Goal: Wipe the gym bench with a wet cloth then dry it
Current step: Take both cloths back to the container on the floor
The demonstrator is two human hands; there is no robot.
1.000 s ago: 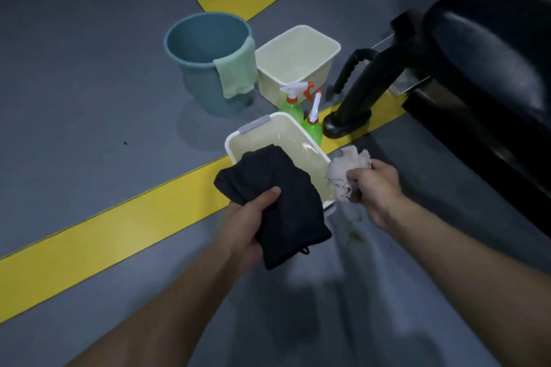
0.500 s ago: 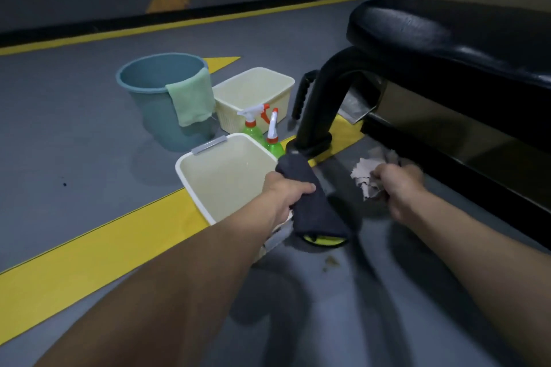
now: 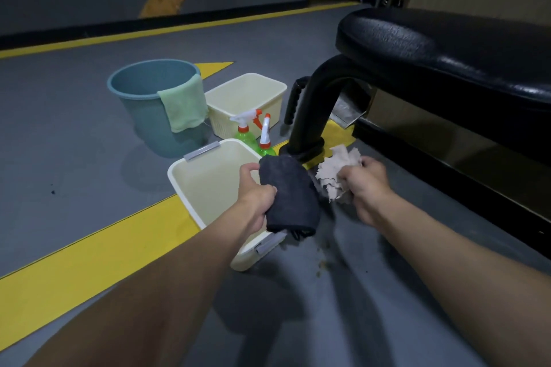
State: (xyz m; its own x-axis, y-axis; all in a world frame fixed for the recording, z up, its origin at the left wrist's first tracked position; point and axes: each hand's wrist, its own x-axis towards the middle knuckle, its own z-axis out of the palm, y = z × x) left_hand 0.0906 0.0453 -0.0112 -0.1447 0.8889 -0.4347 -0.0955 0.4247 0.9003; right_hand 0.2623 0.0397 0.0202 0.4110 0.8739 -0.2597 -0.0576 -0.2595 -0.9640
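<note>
The black padded gym bench [image 3: 453,48] fills the upper right, standing on a curved black leg [image 3: 313,116]. My left hand [image 3: 256,197] grips a folded black cloth [image 3: 287,194] over the right rim of the near cream tub [image 3: 208,182]. My right hand [image 3: 363,185] clutches a crumpled grey-white cloth [image 3: 335,171] low beside the bench leg, below the bench pad.
A blue bucket [image 3: 149,98] with a green cloth [image 3: 185,107] draped over its rim stands at the back left. A second cream basket [image 3: 247,101] and two green spray bottles [image 3: 253,137] sit between tub and bench leg. Yellow floor stripes [image 3: 89,253] cross the grey floor.
My view has tilted up, showing more of the bench. The left hand has carried the black cloth from above the tub to its right rim; the right hand stays low with the grey cloth.
</note>
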